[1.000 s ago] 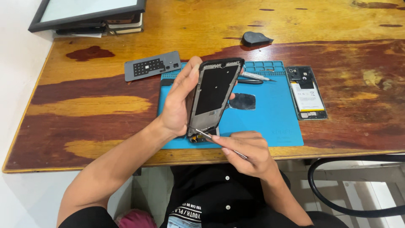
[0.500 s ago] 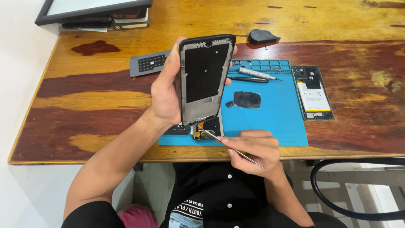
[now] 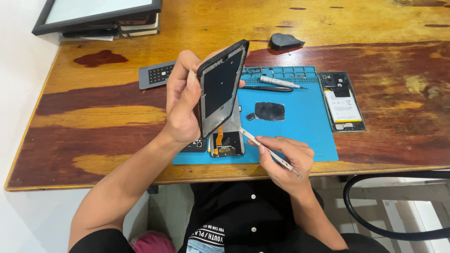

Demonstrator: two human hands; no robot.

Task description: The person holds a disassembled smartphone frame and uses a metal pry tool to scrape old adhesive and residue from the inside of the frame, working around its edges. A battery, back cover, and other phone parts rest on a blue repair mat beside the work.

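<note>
Now the phone frame [image 3: 220, 91] stands tilted near the centre of the picture, its top edge leaning toward the upper right and its dark inner face turned to the right, whereas half a second ago it was held more squarely upright and faced the camera flatly. The left hand [image 3: 183, 100] is clamped on it from the left, fingers curled around its far edge and thumb along the near side. Below its lower end, a display part with an orange flex cable [image 3: 226, 142] now lies exposed on the blue work mat [image 3: 304, 126]; earlier the frame covered most of it. The right hand [image 3: 283, 157], lower centre, is closed in a pinch on a pair of metal tweezers [image 3: 267, 150], whose tip points up and left to the lower edge of the frame; the hand sits at much the same place as before. On the mat, right of the frame, lie a dark oval piece [image 3: 269, 111] and, above it, a screwdriver [image 3: 280, 82]. Just off the mat's right edge rests an opened phone body with its battery showing [image 3: 342, 102]. A grey perforated plate [image 3: 157, 75] lies left of the left hand on the wooden table [image 3: 93, 117], and a dark wedge-shaped tool [image 3: 285, 41] sits above the mat.
</note>
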